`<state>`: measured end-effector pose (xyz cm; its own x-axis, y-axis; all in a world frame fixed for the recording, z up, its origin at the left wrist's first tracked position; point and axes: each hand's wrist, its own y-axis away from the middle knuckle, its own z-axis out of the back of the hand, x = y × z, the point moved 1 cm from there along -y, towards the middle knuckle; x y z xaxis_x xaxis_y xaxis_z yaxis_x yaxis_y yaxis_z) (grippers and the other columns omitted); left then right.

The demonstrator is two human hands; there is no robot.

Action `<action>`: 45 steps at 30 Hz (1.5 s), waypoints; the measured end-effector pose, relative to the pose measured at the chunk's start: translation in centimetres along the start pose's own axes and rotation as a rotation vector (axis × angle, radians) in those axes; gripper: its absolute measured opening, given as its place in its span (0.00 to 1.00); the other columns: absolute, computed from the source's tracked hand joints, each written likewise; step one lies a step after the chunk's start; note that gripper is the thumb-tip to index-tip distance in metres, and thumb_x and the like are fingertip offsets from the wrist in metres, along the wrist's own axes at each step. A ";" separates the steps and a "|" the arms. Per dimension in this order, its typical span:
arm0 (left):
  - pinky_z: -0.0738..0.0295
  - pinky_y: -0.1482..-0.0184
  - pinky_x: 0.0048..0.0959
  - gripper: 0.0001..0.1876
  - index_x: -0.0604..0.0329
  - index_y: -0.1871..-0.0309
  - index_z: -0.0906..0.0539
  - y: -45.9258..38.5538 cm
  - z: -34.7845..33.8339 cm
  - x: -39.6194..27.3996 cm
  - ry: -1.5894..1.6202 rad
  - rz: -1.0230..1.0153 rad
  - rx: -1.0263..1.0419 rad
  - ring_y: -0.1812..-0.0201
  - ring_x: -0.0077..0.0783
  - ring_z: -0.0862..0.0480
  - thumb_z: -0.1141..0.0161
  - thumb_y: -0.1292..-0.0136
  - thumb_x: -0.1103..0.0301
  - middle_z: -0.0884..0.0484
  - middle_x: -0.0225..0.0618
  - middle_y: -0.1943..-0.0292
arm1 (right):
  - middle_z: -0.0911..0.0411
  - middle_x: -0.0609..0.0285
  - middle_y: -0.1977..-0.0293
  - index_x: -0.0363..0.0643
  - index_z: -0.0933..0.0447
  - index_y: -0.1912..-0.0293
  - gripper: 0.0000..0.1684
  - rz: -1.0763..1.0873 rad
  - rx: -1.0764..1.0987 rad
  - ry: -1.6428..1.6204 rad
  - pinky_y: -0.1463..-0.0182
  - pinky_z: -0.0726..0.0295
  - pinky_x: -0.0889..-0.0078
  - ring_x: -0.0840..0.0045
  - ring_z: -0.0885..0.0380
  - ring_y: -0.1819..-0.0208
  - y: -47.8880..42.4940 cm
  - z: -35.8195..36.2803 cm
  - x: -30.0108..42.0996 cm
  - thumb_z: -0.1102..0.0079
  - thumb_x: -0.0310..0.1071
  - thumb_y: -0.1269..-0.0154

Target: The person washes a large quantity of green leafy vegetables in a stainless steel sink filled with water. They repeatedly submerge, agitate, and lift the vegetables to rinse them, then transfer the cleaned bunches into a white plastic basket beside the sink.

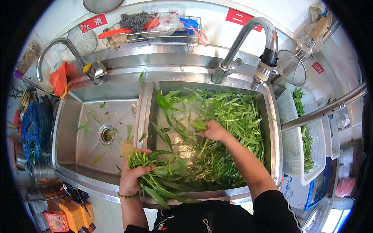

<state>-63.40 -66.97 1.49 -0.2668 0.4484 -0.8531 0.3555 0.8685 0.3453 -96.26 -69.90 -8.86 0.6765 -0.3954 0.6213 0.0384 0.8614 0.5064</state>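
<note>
My left hand [132,171] grips a thick bunch of leafy greens [166,174] by the cut stems, over the near end of the divider between two sink basins. The leaves of that bunch trail right across the front rim. Over the water of the right basin [266,169], my right hand [214,131] is closed around a smaller clump of green stems [199,125], slightly blurred. Many loose long-leaved greens [233,113] float and lie in this basin, heaped most thickly along its right side.
The left basin [87,116] has leaf scraps around its drain strainer [106,134]. Curved faucets rise behind the left basin [62,40] and right basin [247,26]. A wire rack [148,39] holds scrubbers. Right of the sink, a white plastic basket [291,145] contains greens beneath a metal pipe [326,109].
</note>
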 end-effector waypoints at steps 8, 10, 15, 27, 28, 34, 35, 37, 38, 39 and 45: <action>0.22 0.57 0.26 0.23 0.68 0.51 0.25 -0.9 -1.9 -0.5 0.033 0.026 0.078 0.63 0.27 0.19 0.43 0.56 0.82 0.20 0.36 0.60 | 0.34 0.49 0.41 0.50 0.34 0.39 0.37 0.283 0.020 0.118 0.39 0.31 0.66 0.67 0.30 0.43 7.0 3.2 4.3 0.34 0.30 0.50; 0.22 0.57 0.25 0.23 0.68 0.51 0.25 -1.1 -2.4 -0.3 0.011 0.031 0.083 0.62 0.27 0.19 0.43 0.56 0.83 0.20 0.36 0.59 | 0.46 0.45 0.33 0.55 0.42 0.33 0.46 0.254 0.054 0.614 0.37 0.33 0.64 0.60 0.37 0.36 6.8 0.4 4.9 0.37 0.28 0.53; 0.22 0.57 0.25 0.24 0.68 0.50 0.26 -1.1 -2.0 -0.1 0.005 0.033 0.100 0.62 0.27 0.19 0.44 0.56 0.83 0.20 0.37 0.59 | 0.24 0.48 0.52 0.58 0.26 0.44 0.32 0.198 0.039 0.681 0.47 0.25 0.63 0.63 0.23 0.52 2.4 -6.2 2.8 0.35 0.38 0.54; 0.23 0.57 0.27 0.23 0.67 0.49 0.26 -2.2 -3.0 0.3 0.033 0.040 0.014 0.63 0.30 0.17 0.45 0.53 0.83 0.19 0.38 0.61 | 0.19 0.64 0.67 0.41 0.19 0.58 0.13 0.094 -0.138 -0.554 0.57 0.27 0.75 0.81 0.25 0.65 5.1 2.3 0.8 0.34 0.32 0.44; 0.24 0.56 0.27 0.23 0.66 0.48 0.26 -2.8 -3.7 0.2 0.042 0.036 0.045 0.63 0.30 0.17 0.45 0.51 0.83 0.19 0.38 0.61 | 0.19 0.65 0.67 0.40 0.19 0.59 0.12 0.117 -0.101 -0.568 0.58 0.28 0.76 0.82 0.25 0.65 6.3 2.9 1.9 0.34 0.32 0.44; 0.27 0.49 0.28 0.23 0.63 0.45 0.28 -7.0 -8.5 2.7 -0.082 -0.155 0.152 0.55 0.27 0.20 0.41 0.47 0.79 0.20 0.34 0.58 | 0.21 0.62 0.56 0.41 0.24 0.48 0.19 0.194 0.065 -0.626 0.45 0.29 0.73 0.78 0.25 0.54 9.2 1.4 6.0 0.39 0.30 0.41; 0.28 0.48 0.26 0.25 0.62 0.44 0.28 -7.0 -9.5 2.8 -0.085 -0.099 0.180 0.53 0.25 0.22 0.35 0.46 0.77 0.20 0.32 0.56 | 0.21 0.60 0.56 0.40 0.26 0.48 0.18 0.245 -0.009 -0.622 0.44 0.29 0.72 0.76 0.25 0.54 9.4 0.4 6.4 0.42 0.28 0.40; 0.29 0.47 0.25 0.27 0.62 0.43 0.29 -7.3 -10.7 4.4 -0.088 -0.108 0.209 0.52 0.23 0.23 0.32 0.46 0.74 0.21 0.31 0.53 | 0.21 0.55 0.55 0.37 0.28 0.48 0.18 0.280 -0.148 -0.663 0.45 0.29 0.70 0.71 0.25 0.53 8.4 -1.6 5.4 0.46 0.27 0.39; 0.29 0.47 0.25 0.29 0.62 0.42 0.30 -7.4 -10.9 4.9 -0.078 -0.123 0.234 0.51 0.23 0.23 0.31 0.47 0.73 0.22 0.31 0.52 | 0.22 0.47 0.56 0.34 0.32 0.47 0.20 0.285 -0.211 -0.556 0.46 0.28 0.64 0.61 0.24 0.52 7.9 -2.1 4.7 0.48 0.30 0.39; 0.28 0.48 0.24 0.30 0.63 0.41 0.31 -7.7 -10.6 5.6 -0.115 -0.149 0.230 0.52 0.23 0.23 0.30 0.48 0.72 0.22 0.31 0.53 | 0.23 0.44 0.57 0.33 0.33 0.47 0.22 0.210 -0.196 -0.430 0.46 0.28 0.62 0.58 0.24 0.52 8.0 -2.5 5.2 0.48 0.31 0.40; 0.24 0.54 0.24 0.26 0.63 0.47 0.28 -8.3 -9.2 6.0 -0.030 -0.062 0.183 0.56 0.24 0.20 0.30 0.50 0.77 0.21 0.33 0.56 | 0.26 0.37 0.56 0.33 0.38 0.43 0.30 0.267 -0.070 -0.146 0.46 0.27 0.60 0.49 0.25 0.53 11.6 -2.1 8.4 0.44 0.31 0.46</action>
<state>-76.17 -69.54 -2.87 -0.2670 0.3864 -0.8828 0.4969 0.8401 0.2174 -88.57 -62.56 0.91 0.5570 -0.1892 0.8087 -0.0724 0.9589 0.2742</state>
